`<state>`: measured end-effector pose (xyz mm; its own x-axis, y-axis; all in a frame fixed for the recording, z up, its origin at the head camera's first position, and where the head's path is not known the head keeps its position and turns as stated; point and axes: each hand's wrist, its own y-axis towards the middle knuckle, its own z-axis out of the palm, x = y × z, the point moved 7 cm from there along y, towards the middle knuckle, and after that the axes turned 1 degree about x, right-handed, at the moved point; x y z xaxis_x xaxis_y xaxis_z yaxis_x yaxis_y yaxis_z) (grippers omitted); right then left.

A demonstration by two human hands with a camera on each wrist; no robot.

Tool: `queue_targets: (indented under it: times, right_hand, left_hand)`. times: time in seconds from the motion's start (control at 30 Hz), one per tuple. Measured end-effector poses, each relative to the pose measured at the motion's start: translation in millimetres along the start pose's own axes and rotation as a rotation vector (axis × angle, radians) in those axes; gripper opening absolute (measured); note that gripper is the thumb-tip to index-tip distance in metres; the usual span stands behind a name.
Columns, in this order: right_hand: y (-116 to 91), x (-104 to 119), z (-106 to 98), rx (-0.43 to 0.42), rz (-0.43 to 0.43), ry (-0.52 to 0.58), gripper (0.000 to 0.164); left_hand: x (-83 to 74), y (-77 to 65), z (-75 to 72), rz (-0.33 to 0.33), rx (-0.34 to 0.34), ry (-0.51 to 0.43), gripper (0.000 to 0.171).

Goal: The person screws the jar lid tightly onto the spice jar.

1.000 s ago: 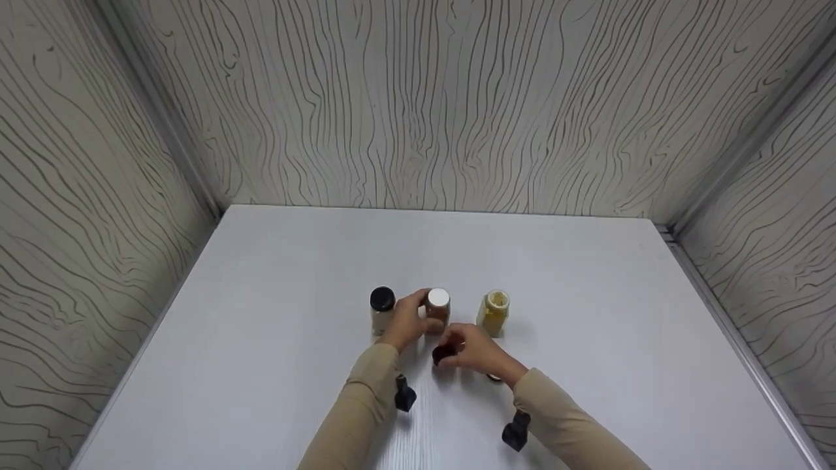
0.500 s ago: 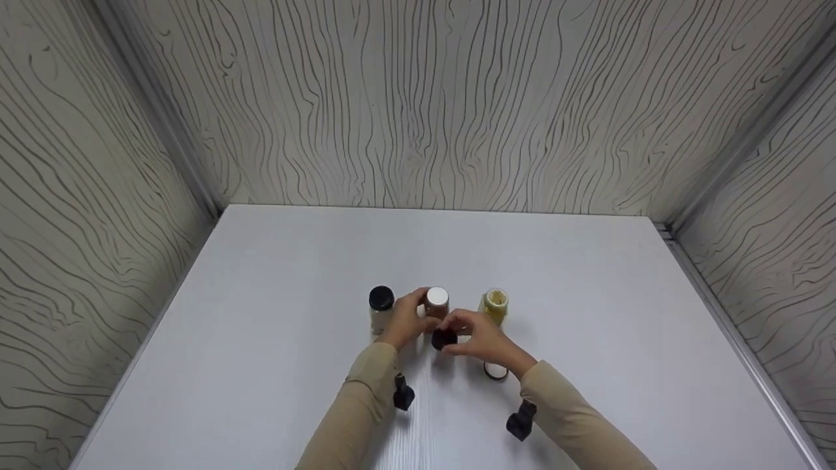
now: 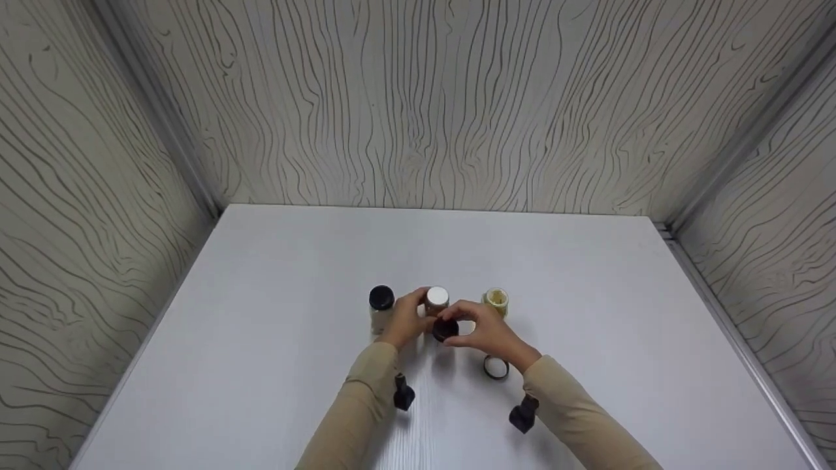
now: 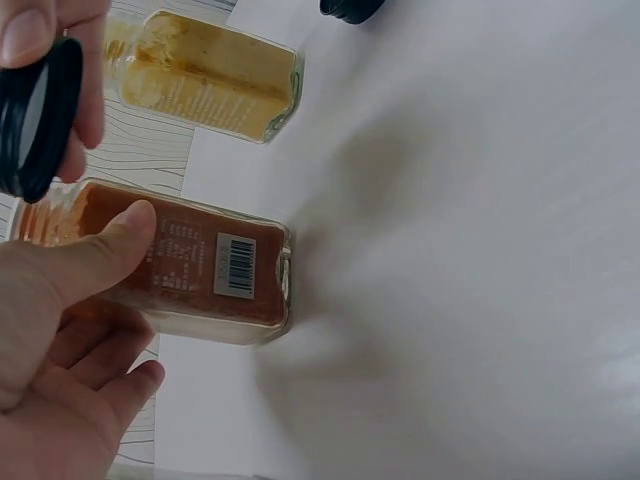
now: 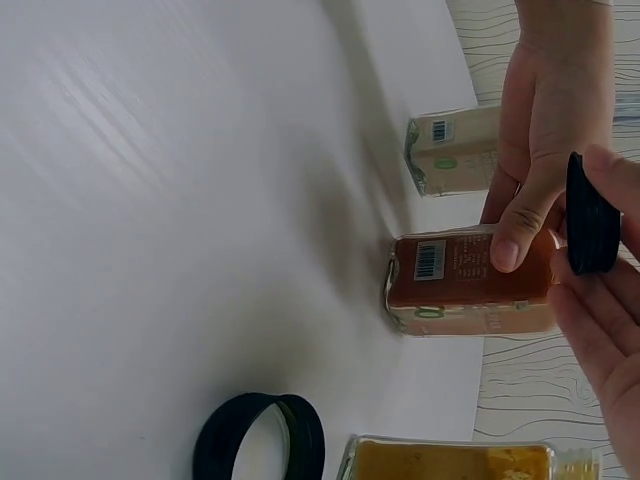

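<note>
My left hand [image 3: 406, 321] grips a square glass jar of red-brown spice [image 4: 185, 255], its thumb across the printed side with the barcode. The jar stands upright on the table, and its top [image 3: 437, 296] looks white with no black lid on it. Between the thumb and fingers of my right hand [image 3: 491, 334] is a black screw lid [image 3: 446, 331], held tilted on edge. In the right wrist view this lid [image 5: 592, 215] is close to the jar's mouth; whether they touch I cannot tell. A pale inner disc shows inside the lid in the left wrist view.
A jar of yellow spice [image 3: 496, 300] without its lid stands right of the held jar. Left of my left hand is a black-capped jar of pale powder [image 3: 381, 299]. Another black lid [image 5: 258, 440] lies on the white table [image 3: 261, 339], near my right wrist.
My right hand has lifted the black lid off the table area and moved it forward, up to the jar's front. The other lid has come into full view. My left hand stays put.
</note>
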<state>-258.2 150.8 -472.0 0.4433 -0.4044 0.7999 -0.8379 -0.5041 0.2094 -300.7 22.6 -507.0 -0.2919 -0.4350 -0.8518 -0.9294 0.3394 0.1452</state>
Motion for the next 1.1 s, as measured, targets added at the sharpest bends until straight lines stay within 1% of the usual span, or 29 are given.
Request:
queue_targets:
  times: [0.17, 0.3, 0.4, 0.53, 0.6, 0.7, 0.8, 0.87, 0.97, 1.1]
  right_hand:
    - [2, 3, -4, -0.041, -0.027, -0.026, 0.033]
    - [4, 4, -6, -0.05, -0.015, -0.043, 0.04]
    - [5, 7, -9, -0.079, -0.061, -0.061, 0.043]
    - [5, 12, -16, -0.145, -0.168, -0.071, 0.045]
    - [6, 12, -19, -0.169, -0.176, -0.066, 0.046]
    - [8, 11, -21, -0.181, -0.146, -0.066, 0.047]
    - [10, 11, -21, -0.169, -0.086, -0.065, 0.046]
    - [12, 10, -20, -0.162, -0.059, -0.054, 0.046]
    - [14, 9, -21, -0.166, -0.043, -0.031, 0.047]
    - [18, 8, -25, -0.203, -0.024, -0.017, 0.046]
  left_hand:
    - [0.4, 0.2, -0.1, 0.003, 0.002, -0.005, 0.048]
    - [-1.0, -0.1, -0.7, 0.028, -0.009, 0.015, 0.048]
    - [-1.5, -0.2, 0.0, 0.043, -0.009, 0.014, 0.047]
    - [-0.1, 0.7, 1.4, 0.054, -0.01, 0.002, 0.048]
    - [0.9, 0.9, 2.0, 0.047, -0.01, 0.002, 0.049]
    - [2.6, 0.9, 2.3, 0.026, -0.007, -0.003, 0.05]
    - [2.8, 0.4, 2.2, 0.013, -0.003, -0.011, 0.05]
    - [2.1, 0.2, 1.7, 0.02, -0.007, -0.006, 0.049]
    - [0.9, 0.2, 1.2, 0.033, -0.014, 0.001, 0.049]
    - [0.6, 0.3, 1.8, 0.044, -0.017, 0.004, 0.047]
